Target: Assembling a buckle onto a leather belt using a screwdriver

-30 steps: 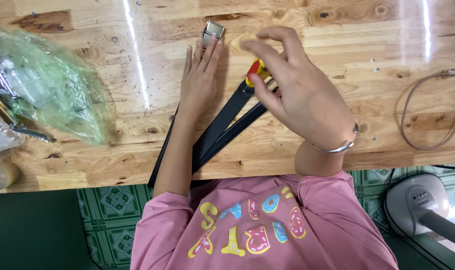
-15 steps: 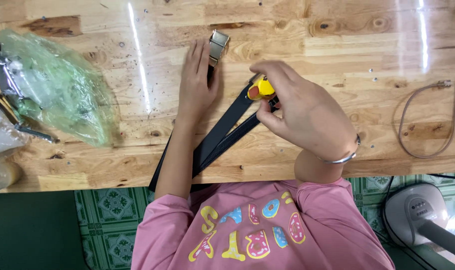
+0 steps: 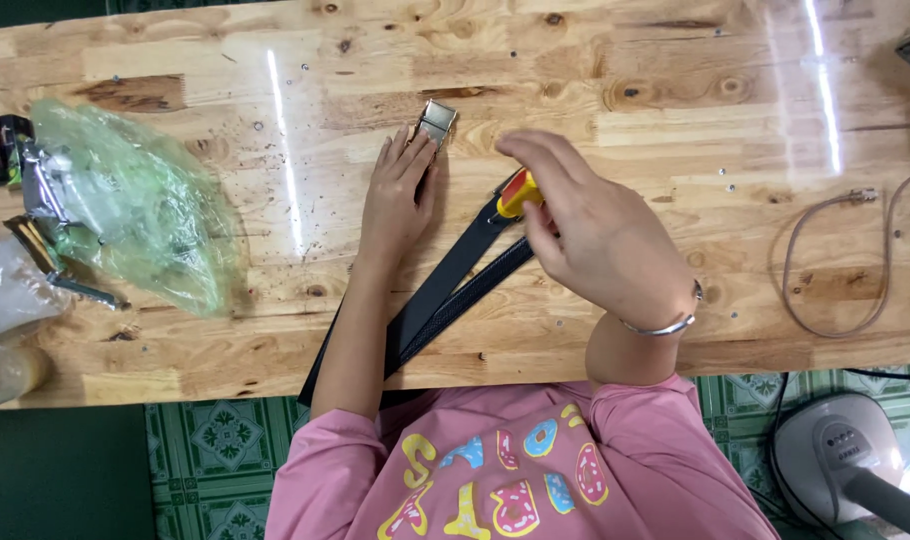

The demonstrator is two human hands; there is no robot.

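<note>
Knotty, varnished pine planks make up the wooden workbench, which carries streaks of glare from overhead lights, with green patterned floor tiles showing below its near edge. Across the bench lies a long black leather belt, doubled so that two strips run diagonally from the person's lap up toward the middle of the board; its rectangular silver metal buckle rests flat on the wood at the far end. The left hand lies flat over the upper strip, palm down and fingers stretched toward the buckle, fingertips just touching it, apparently to pin the strap so it cannot slide. The forearm runs straight up from the pink sleeve, in line with the belt. The right hand is curled around a small tool with a yellow and red handle, gripped between thumb and bent fingers and angled down toward the edge of the strap beside the left hand; the working tip is hidden, so its kind cannot be told. The wrist, wearing a thin silver bangle, is cocked inward. Well to the left sits a crumpled green translucent plastic bag, and to the right a looped brown cable.
</note>
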